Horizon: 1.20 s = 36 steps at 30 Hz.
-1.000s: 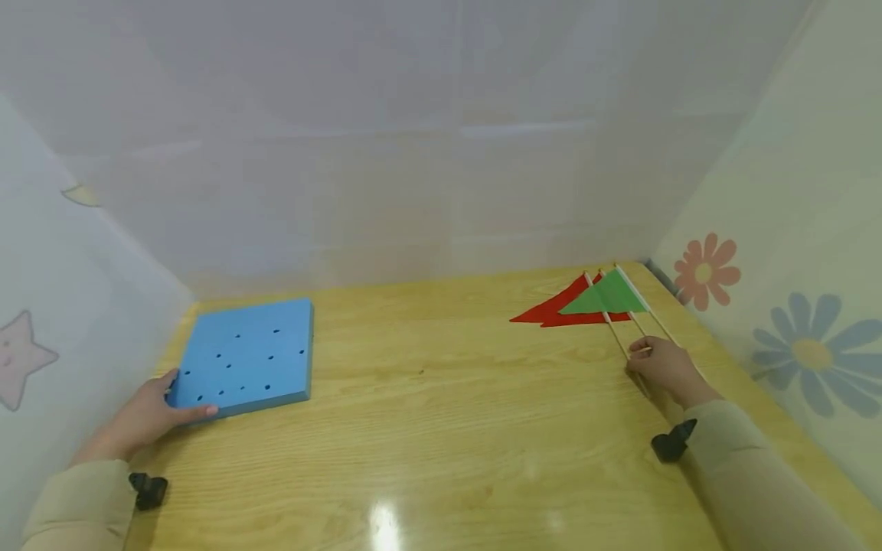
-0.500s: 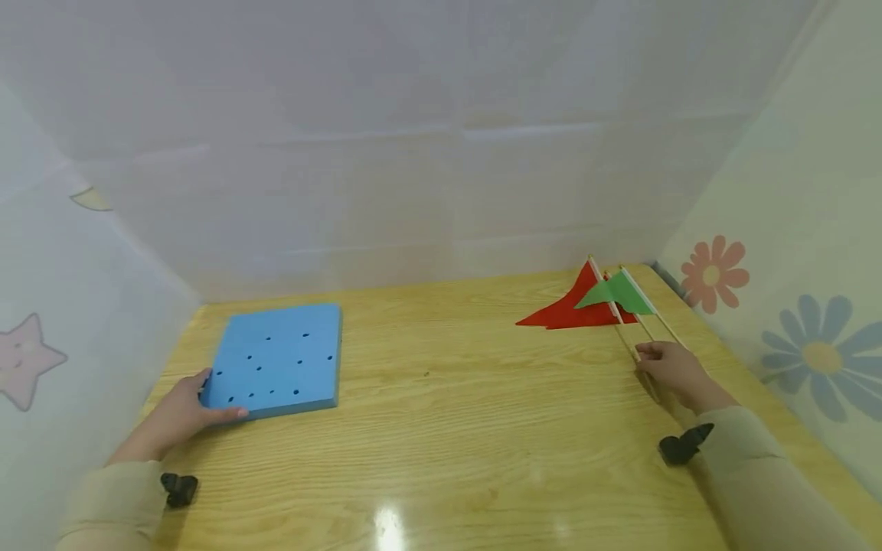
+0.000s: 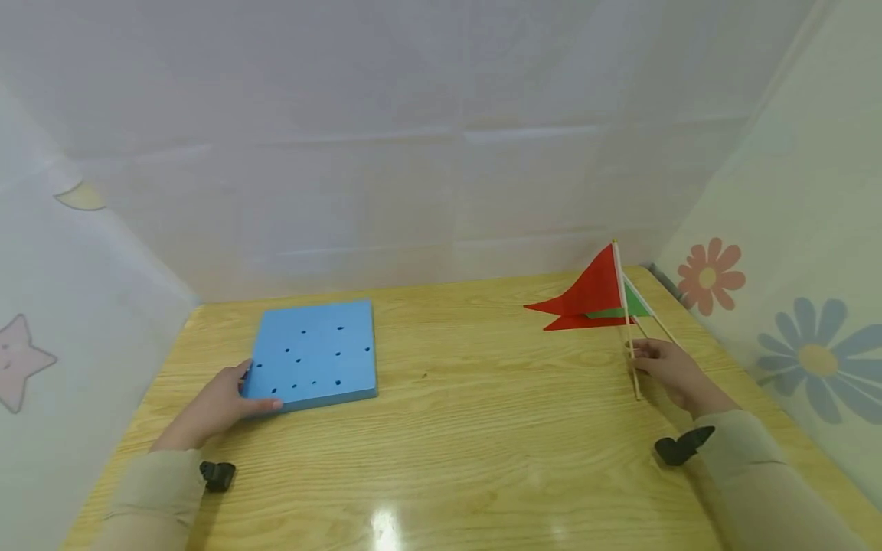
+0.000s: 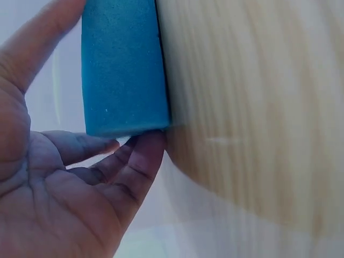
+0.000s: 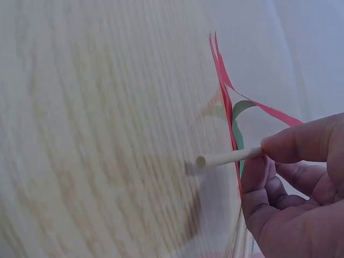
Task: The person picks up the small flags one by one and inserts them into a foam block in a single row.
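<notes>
My left hand grips the near left corner of a blue foam board with several small holes in its top. In the left wrist view, the thumb lies along one side of the board and curled fingertips touch its adjoining end. My right hand pinches the wooden stick of a red triangular flag between thumb and fingers. That flag's top end is raised, and the right wrist view shows the stick's bare lower end. A green flag and another red flag lie behind it on the table.
The wooden table runs back to a pale sheet wall. Side walls stand left and right, the right one with printed flowers. A black wrist camera sits on the left sleeve, another wrist camera on the right.
The blue board has slid right across the table with my left hand. One red flag has been lifted from the pile, its stick swinging more upright, and it now covers part of the green flag.
</notes>
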### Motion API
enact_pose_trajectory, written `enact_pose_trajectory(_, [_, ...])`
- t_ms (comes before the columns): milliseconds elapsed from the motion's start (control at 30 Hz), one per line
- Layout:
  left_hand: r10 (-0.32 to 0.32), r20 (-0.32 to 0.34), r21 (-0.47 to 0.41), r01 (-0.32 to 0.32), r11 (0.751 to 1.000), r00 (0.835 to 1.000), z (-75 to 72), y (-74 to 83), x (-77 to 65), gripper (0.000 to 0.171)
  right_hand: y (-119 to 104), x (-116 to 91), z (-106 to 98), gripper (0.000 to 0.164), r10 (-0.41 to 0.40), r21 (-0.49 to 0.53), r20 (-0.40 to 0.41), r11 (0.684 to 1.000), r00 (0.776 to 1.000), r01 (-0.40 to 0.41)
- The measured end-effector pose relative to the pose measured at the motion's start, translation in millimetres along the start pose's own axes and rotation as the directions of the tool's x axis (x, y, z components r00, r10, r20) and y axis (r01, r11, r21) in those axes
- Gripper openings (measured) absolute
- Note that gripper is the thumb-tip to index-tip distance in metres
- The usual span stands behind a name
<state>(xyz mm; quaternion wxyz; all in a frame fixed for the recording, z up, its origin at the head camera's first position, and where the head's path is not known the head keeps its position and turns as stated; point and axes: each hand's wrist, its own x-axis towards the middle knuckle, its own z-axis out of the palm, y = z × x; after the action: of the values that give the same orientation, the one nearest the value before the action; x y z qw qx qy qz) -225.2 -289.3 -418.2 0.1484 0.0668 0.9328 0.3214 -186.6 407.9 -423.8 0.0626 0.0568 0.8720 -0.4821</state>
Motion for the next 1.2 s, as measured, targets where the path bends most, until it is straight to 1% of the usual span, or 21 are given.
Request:
enact_pose_trajectory(100, [0.000, -0.001, -0.012, 0.000, 1.000, 1.000, 3.3, 4.3, 3.0, 0.123, -1, 0, 1, 0.051, -0.008, 0.027, 0.014, 1.000, 1.000, 0.008])
enact_pose_trajectory(267, [0.007, 0.000, -0.020, -0.007, 1.000, 1.000, 10.5, 13.8, 9.2, 0.123, 4, 1, 1, 0.051, -0.022, 0.088, 0.031, 0.996, 0.999, 0.019])
enact_pose_trajectory(400, [0.040, -0.004, -0.019, -0.040, 0.999, 0.999, 18.5, 24.8, 16.1, 0.121, 6, 3, -1, 0.049, -0.056, 0.187, 0.039, 0.981, 0.998, 0.048])
enact_pose_trajectory(467, [0.063, -0.008, -0.019, -0.063, 0.998, 0.998, 23.7, 31.3, 19.6, 0.120, 6, 4, -2, 0.041, -0.088, 0.272, 0.039, 0.960, 0.995, 0.074])
enact_pose_trajectory(567, [0.084, -0.007, -0.020, -0.085, 0.996, 0.996, 32.4, 40.8, 23.8, 0.118, 6, 5, -2, 0.027, -0.155, 0.395, 0.023, 0.909, 0.988, 0.134])
enact_pose_trajectory(633, [0.082, -0.002, -0.024, -0.082, 0.996, 0.997, 37.9, 46.5, 25.4, 0.118, 5, 6, 0, 0.028, -0.199, 0.446, 0.002, 0.877, 0.980, 0.177])
enact_pose_trajectory(700, [0.073, -0.003, -0.017, -0.073, 0.997, 0.997, 42.3, 51.9, 26.9, 0.119, 3, 7, 2, 0.029, -0.235, 0.455, -0.018, 0.864, 0.972, 0.217])
enact_pose_trajectory(767, [0.064, -0.008, -0.011, -0.064, 0.998, 0.998, 45.5, 56.9, 28.0, 0.119, 0, 8, 4, 0.031, -0.256, 0.424, -0.042, 0.870, 0.966, 0.249])
enact_pose_trajectory(900, [0.055, -0.018, -0.009, -0.056, 0.998, 0.998, 51.4, 64.9, 31.1, 0.119, -5, 10, 7, 0.035, -0.243, 0.384, -0.089, 0.887, 0.966, 0.259])
enact_pose_trajectory(933, [0.052, -0.019, -0.013, -0.052, 0.999, 0.998, 53.0, 66.5, 32.0, 0.119, -6, 10, 7, 0.035, -0.234, 0.387, -0.102, 0.886, 0.967, 0.256])
enact_pose_trajectory(1033, [0.050, -0.026, -0.015, -0.051, 0.999, 0.998, 57.7, 71.1, 35.1, 0.118, -9, 12, 10, 0.023, -0.214, 0.412, -0.129, 0.876, 0.968, 0.249])
enact_pose_trajectory(1067, [0.046, -0.028, -0.022, -0.047, 0.999, 0.999, 59.5, 72.9, 36.3, 0.118, -11, 13, 12, 0.021, -0.210, 0.423, -0.137, 0.871, 0.968, 0.249])
enact_pose_trajectory(1200, [0.044, -0.035, -0.030, -0.046, 0.999, 0.998, 66.4, 81.0, 41.1, 0.116, -21, 19, 18, 0.018, -0.207, 0.427, -0.168, 0.866, 0.964, 0.260])
